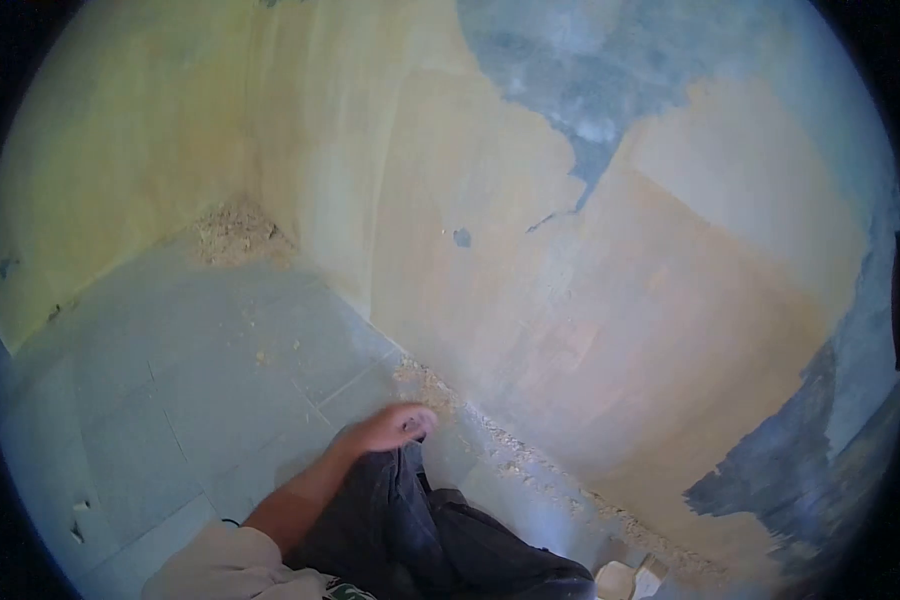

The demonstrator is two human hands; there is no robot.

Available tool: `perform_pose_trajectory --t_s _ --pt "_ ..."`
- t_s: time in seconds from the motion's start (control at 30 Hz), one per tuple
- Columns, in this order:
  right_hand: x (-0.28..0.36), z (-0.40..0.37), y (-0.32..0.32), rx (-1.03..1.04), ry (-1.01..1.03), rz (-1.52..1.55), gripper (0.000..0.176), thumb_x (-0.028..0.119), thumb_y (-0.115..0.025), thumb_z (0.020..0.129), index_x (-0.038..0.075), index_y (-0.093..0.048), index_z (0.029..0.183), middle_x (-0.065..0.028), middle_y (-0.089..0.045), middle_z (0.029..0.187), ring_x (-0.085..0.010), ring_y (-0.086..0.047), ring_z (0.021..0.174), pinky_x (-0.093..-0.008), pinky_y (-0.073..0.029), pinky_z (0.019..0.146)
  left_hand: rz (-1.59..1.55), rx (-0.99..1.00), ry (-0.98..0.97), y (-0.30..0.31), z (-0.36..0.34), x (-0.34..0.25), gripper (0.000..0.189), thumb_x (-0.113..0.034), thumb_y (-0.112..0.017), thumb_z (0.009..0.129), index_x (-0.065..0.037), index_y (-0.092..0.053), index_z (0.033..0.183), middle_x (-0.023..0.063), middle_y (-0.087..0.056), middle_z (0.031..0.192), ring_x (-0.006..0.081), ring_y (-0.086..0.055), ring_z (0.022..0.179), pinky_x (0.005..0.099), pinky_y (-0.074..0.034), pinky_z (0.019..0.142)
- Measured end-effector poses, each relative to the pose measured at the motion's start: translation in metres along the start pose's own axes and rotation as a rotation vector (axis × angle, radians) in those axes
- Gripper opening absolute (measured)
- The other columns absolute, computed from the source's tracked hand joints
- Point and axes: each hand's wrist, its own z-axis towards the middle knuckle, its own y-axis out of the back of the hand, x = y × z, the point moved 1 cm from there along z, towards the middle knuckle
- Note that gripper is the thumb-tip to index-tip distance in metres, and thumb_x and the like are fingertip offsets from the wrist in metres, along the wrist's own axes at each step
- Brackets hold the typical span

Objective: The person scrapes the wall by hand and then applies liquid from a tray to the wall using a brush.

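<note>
My left hand rests on my knee, at the top of my dark trousers. Its fingers hang loosely over the cloth and nothing is in them. A bare forearm leads back to a light sleeve at the lower left. My right hand is out of view. The hand is a short way from the foot of the yellow wall.
The wall's yellow paint is scraped off in grey patches at the top and at the lower right. A heap of scrapings lies in the corner, and crumbs line the wall's base. The floor has grey tiles. A whitish object sits at the bottom edge.
</note>
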Motion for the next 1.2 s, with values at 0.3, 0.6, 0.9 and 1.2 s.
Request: perform_pose_trajectory --t_s 0.3,0.6,0.9,1.2 --pt "0.282 0.128 0.149 0.368 0.409 0.556 0.026 0.026 -0.059 0.093 0.001 -0.062 0.097 0.0005 -0.043 0.057 -0.0069 -0.044 0.049 -0.0305 -0.034 0.044 0.649 -1.16 0.483 0.175 -0.262 0.193 0.023 -0.007 -0.056 0.084 -0.002 -0.061 0.105 0.0149 -0.062 0.105 0.0318 -0.059 0.1 0.0388 -0.047 0.085" --pt "0.655 0.067 0.312 0.059 1.252 0.621 0.023 0.016 -0.059 0.091 -0.005 -0.06 0.101 -0.0254 -0.058 0.075 -0.0356 -0.055 0.062 -0.0401 -0.044 0.06 1.309 -1.259 1.56 0.135 -0.498 0.133 0.045 -0.021 -0.05 0.087 -0.012 -0.048 0.131 0.0101 -0.05 0.134 0.0261 -0.044 0.127 0.0444 -0.037 0.101" --pt "0.892 -0.009 0.401 -0.283 1.558 0.55 0.026 0.019 -0.058 0.091 0.01 -0.051 0.114 -0.0221 -0.065 0.082 -0.0412 -0.064 0.08 -0.049 -0.048 0.067 1.428 -0.997 1.892 0.137 -0.49 0.126 0.05 -0.03 -0.035 0.095 -0.018 -0.035 0.144 0.009 -0.037 0.147 0.0249 -0.034 0.136 0.0439 -0.029 0.108" --pt "1.004 -0.022 0.409 -0.455 1.529 0.471 0.026 0.014 -0.061 0.087 0.014 -0.053 0.112 -0.0227 -0.064 0.087 -0.0411 -0.063 0.084 -0.0474 -0.049 0.067 1.322 -0.992 1.966 0.146 -0.479 0.118 0.053 -0.03 -0.034 0.094 -0.017 -0.035 0.145 0.0096 -0.036 0.148 0.0251 -0.032 0.138 0.0435 -0.027 0.109"
